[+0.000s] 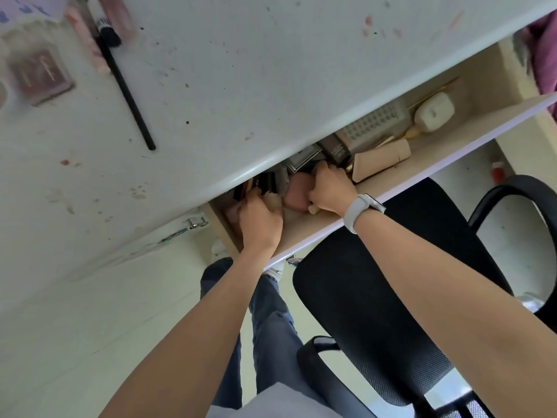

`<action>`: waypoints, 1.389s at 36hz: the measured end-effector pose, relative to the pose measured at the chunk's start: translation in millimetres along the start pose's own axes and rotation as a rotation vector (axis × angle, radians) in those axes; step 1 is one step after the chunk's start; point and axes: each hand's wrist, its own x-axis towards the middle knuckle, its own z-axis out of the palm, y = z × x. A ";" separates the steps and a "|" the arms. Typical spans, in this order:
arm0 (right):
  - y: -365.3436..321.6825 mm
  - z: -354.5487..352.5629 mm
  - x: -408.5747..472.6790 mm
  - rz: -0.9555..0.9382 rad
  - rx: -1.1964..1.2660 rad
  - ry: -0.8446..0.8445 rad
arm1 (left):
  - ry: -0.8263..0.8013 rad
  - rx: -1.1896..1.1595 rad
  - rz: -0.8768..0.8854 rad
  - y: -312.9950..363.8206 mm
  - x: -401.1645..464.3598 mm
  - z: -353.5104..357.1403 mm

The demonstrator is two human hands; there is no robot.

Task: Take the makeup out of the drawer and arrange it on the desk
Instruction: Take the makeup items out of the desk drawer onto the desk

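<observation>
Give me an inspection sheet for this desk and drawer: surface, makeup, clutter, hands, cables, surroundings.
Surface: white desk, stained and speckled.
Job's things: open drawer under the desk edge holds a pink puff, a beige tube and dark compacts. On the desk lie a long black brush and a maroon palette.
Clutter: white case and keypad-like device in the drawer.
Hands: left hand and right hand both reach into the drawer, fingers curled on items partly hidden.
Cables: nothing seen.
Surroundings: black mesh chair, pale floor.
</observation>
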 end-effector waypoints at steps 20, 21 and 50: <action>15.2 -4.4 -10.7 -0.111 0.059 0.051 | -0.082 0.228 0.021 0.7 2.7 -0.8; 15.9 -3.9 -12.1 -0.117 0.049 0.064 | -0.077 0.224 0.016 1.3 2.2 -0.7; -81.9 -47.0 -94.1 -0.379 1.005 0.168 | 0.130 -0.467 0.151 -13.7 -30.8 -174.7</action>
